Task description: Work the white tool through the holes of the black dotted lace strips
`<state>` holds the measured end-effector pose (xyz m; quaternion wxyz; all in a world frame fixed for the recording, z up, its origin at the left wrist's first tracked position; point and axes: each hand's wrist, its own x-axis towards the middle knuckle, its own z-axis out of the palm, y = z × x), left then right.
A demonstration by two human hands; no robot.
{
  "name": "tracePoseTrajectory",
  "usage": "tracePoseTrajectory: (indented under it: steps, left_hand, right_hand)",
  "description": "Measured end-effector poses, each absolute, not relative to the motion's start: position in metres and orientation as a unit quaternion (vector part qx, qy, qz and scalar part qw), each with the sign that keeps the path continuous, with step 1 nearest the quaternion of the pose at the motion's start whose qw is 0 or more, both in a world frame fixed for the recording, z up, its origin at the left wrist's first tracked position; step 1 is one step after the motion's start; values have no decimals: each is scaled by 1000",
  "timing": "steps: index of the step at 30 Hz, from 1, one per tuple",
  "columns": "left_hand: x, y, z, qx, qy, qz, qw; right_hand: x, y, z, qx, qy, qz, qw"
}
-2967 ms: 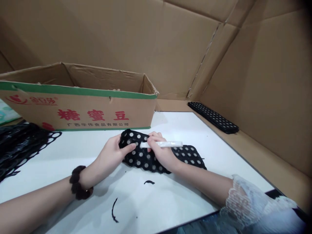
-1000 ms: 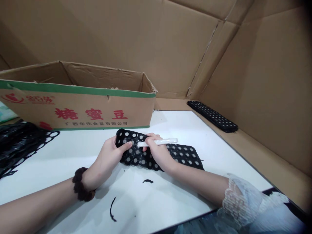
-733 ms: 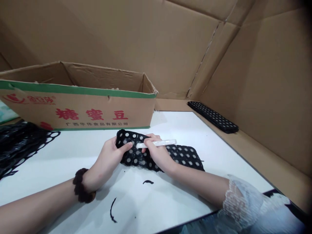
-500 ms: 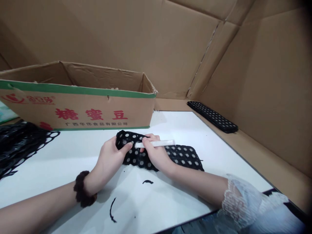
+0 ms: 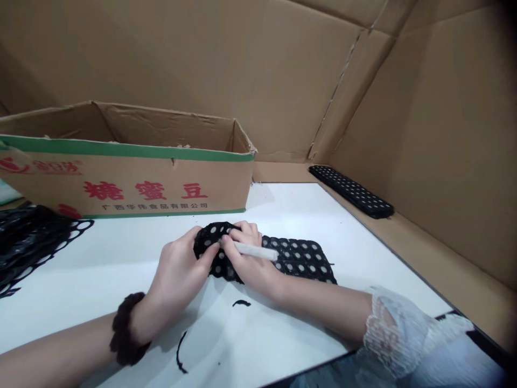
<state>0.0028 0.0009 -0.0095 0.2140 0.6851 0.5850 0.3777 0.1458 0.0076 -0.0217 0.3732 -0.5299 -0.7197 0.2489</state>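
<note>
In left grip [image 5: 177, 272], dotted black pad [image 5: 213, 235], white stick [image 5: 256, 251] in right grip [image 5: 252, 264]

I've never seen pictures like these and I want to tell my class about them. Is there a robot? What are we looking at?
No robot here! These are a person's own hands, seen by one camera worn on their head, looking forward and down.

The left hand grips one end of a black dotted piece. The right hand holds a white stick like a pen. More dotted material shows beyond that hand; I can't tell if it's joined on.

On the white table are two curved black scraps, a black ringed bundle and an open cardboard box with red writing. Other dotted strips lie by the right cardboard wall.
</note>
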Motion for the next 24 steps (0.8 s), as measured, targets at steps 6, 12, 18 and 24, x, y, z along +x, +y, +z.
tracePoseTrajectory:
  steps: [6, 12, 18, 24]
  left_hand:
    - [-9, 15, -13, 690, 559, 377, 264]
    - [-12, 24, -17, 636, 497, 389, 444]
    - [-13, 25, -14, 587, 456, 376, 554]
    - [-12, 24, -12, 535, 434, 372, 622]
  right_hand:
    - [151, 13, -20, -523, -663, 347, 407]
    - [158, 15, -16, -519, -622, 388, 440]
    - [161, 16, -14, -522, -620, 390, 436]
    - [171, 22, -15, -521, -644, 316, 463]
